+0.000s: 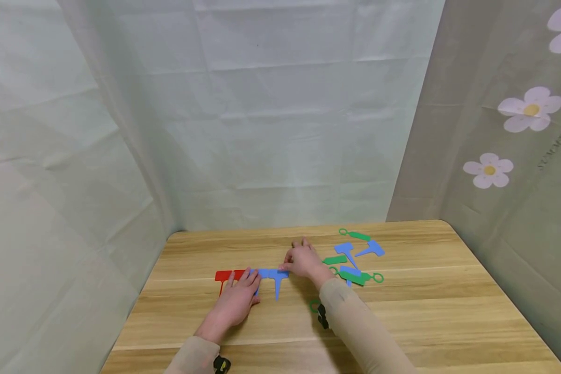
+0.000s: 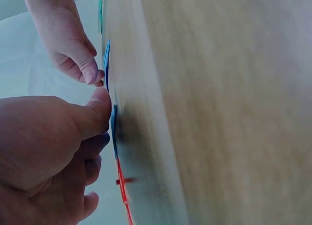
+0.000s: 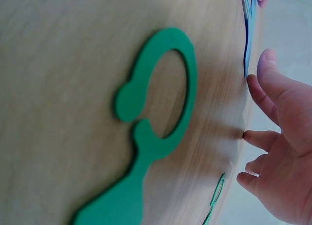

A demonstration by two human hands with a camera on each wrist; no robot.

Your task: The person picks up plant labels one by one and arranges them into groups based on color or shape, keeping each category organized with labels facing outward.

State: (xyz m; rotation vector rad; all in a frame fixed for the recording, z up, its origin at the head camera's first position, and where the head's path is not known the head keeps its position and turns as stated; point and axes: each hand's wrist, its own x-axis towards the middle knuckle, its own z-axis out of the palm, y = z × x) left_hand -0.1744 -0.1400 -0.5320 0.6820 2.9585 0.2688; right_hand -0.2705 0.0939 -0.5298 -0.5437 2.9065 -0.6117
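Observation:
In the head view a row of T-shaped plant labels lies on the table, red labels [image 1: 223, 275] at the left and blue labels [image 1: 278, 275] at the right. My left hand [image 1: 236, 304] rests over the middle of this row, fingers extended on the labels and partly hiding them. At the row's right end, my right hand [image 1: 303, 261] touches the outer edge of the last blue label. Seen in the right wrist view, one fingertip meets that blue label [image 3: 249, 42] while the thumb stands apart, and the other fingers are spread at the tabletop.
Right of my right hand lie loose blue T-shaped labels [image 1: 374, 248] and several green tags [image 1: 359, 236] with ring ends, some overlapping. Another green ring [image 1: 314, 306] shows beside my right sleeve. Cloth curtains [image 1: 280, 156] stand behind the wooden table [image 1: 430, 311].

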